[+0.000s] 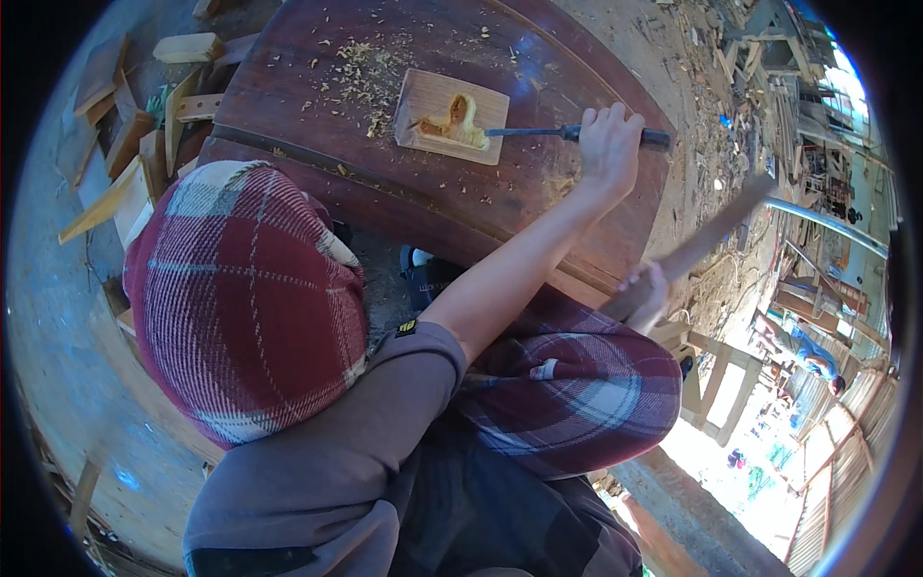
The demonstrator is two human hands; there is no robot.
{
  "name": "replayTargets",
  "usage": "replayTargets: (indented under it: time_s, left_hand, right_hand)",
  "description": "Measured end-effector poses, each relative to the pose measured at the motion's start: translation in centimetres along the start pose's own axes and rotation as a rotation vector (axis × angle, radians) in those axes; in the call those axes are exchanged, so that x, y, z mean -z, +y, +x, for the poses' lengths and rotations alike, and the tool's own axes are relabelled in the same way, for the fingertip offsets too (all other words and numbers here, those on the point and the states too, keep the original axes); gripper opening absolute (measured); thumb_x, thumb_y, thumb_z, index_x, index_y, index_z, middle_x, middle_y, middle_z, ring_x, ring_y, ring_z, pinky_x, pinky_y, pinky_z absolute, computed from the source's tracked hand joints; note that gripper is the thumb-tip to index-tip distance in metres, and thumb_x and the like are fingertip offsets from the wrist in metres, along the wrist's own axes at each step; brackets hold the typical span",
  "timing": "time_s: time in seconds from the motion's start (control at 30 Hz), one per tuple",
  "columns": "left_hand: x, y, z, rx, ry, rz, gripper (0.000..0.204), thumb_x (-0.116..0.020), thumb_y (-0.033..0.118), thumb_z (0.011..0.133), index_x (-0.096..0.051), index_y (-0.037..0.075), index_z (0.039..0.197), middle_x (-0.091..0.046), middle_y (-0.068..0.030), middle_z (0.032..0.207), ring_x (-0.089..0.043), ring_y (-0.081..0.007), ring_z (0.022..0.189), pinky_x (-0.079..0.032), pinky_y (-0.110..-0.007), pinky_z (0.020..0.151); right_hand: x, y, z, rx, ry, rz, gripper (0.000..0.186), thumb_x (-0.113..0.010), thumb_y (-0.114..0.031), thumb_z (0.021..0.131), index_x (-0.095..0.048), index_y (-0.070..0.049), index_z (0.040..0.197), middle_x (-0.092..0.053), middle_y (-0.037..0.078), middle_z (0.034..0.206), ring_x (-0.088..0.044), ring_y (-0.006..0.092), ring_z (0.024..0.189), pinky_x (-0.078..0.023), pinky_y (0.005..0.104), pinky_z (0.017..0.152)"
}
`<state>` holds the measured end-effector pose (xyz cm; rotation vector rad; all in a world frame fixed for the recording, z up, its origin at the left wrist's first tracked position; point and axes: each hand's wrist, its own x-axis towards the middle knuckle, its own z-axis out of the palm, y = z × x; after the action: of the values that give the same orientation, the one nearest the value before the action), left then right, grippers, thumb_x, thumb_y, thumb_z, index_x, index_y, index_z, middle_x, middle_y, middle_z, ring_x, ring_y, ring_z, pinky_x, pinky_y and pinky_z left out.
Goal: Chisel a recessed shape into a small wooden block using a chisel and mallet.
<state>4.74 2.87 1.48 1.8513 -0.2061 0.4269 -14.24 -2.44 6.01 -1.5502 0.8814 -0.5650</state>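
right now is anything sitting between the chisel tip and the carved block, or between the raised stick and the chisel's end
Nothing visible blocks either path. The chisel, held in the left hand, already has its tip against the carved block. The wooden stick in the right hand is raised over open table; only shavings lie about.

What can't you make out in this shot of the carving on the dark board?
Head view only:
- Right hand: its grip on the wooden stick is smeared by motion blur.
- Chisel: the handle's middle is hidden inside the left hand.
- Carved figure on the small wooden block: too small to tell its details.
- Person's lap: covered by plaid cloth.
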Motion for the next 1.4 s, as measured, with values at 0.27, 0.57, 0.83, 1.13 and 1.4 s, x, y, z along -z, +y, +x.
replayTargets:
  time_s: [0.27, 0.57, 0.83, 1.13, 1.4]
  left_hand:
    - [2.1, 0.2, 0.1, -0.025, -0.034, 0.064, 0.012, -0.064, 0.006, 0.072, -0.064, 0.014, 0.082, -0.055, -0.0057, 0.079, -0.057, -0.0243, 0.081, -0.037, -0.038, 0.076]
    - [9.8, 1.7, 3.2, -0.024, 0.132, 0.004, 0.023, -0.070, 0.003, 0.069, -0.066, 0.014, 0.088, -0.058, -0.0048, 0.081, -0.057, -0.0245, 0.081, -0.038, -0.038, 0.078]
    - [9.4, -2.3, 4.1, 0.022, 0.097, -0.025, 0.028, -0.071, 0.005, 0.070, -0.069, 0.013, 0.096, -0.060, -0.0056, 0.083, -0.058, -0.0260, 0.081, -0.038, -0.037, 0.077]
    - [8.0, -1.0, 2.2, -0.012, -0.033, -0.048, 0.022, -0.071, 0.007, 0.070, -0.070, 0.015, 0.090, -0.061, -0.0044, 0.081, -0.059, -0.0241, 0.079, -0.037, -0.037, 0.075]
    - [7.0, 2.5, 0.8, 0.058, -0.085, -0.273, 0.020, -0.070, 0.005, 0.071, -0.068, 0.012, 0.090, -0.060, -0.0070, 0.082, -0.058, -0.0282, 0.081, -0.041, -0.039, 0.077]
  right_hand:
    - [1.7, -0.4, -1.9, -0.193, -0.257, -0.207, 0.038, -0.066, -0.022, 0.080, -0.051, -0.003, 0.109, -0.049, 0.003, 0.068, -0.047, 0.0111, 0.054, -0.037, 0.0242, 0.046]
    - [-0.1, 1.7, -0.9, -0.231, -0.621, -0.646, 0.054, -0.075, -0.026, 0.077, -0.055, 0.001, 0.119, -0.058, 0.003, 0.088, -0.052, 0.0102, 0.075, -0.042, 0.0246, 0.066]
    - [0.8, 3.9, 0.6, -0.104, -0.858, -0.839, 0.067, -0.079, -0.023, 0.072, -0.053, 0.003, 0.127, -0.063, 0.011, 0.111, -0.058, 0.0173, 0.101, -0.044, 0.0297, 0.091]
    - [-0.5, 1.6, -1.2, -0.222, -0.813, -0.840, 0.069, -0.080, -0.024, 0.072, -0.053, 0.003, 0.129, -0.063, 0.012, 0.115, -0.058, 0.0183, 0.105, -0.042, 0.0296, 0.094]
    - [-1.1, 0.4, -2.4, -0.372, -0.851, -0.776, 0.068, -0.079, -0.027, 0.076, -0.051, 0.001, 0.131, -0.063, 0.010, 0.115, -0.058, 0.0159, 0.104, -0.043, 0.0277, 0.093]
